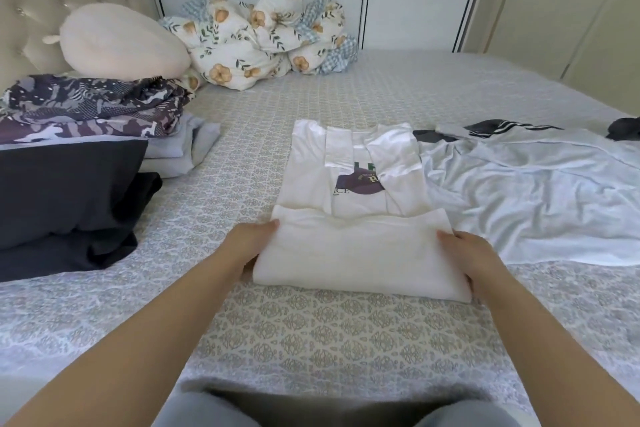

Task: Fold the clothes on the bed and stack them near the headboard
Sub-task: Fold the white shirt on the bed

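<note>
A white T-shirt (360, 246) with a purple print lies in the middle of the bed, sleeves folded in and its lower part folded up over itself. My left hand (254, 241) grips the left end of that fold, thumb on top. My right hand (465, 255) grips the right end the same way. A stack of folded clothes (79, 114) sits at the left near the tufted headboard (31, 10): patterned dark purple pieces on top, light grey ones beneath. A folded black garment (65, 198) lies in front of it.
An unfolded pale blue garment (530, 191) is spread out to the right, with a dark striped piece (498, 128) behind it. A cream pillow (121, 42) and a bundled floral duvet (263, 35) sit at the head of the bed. White cabinets stand behind.
</note>
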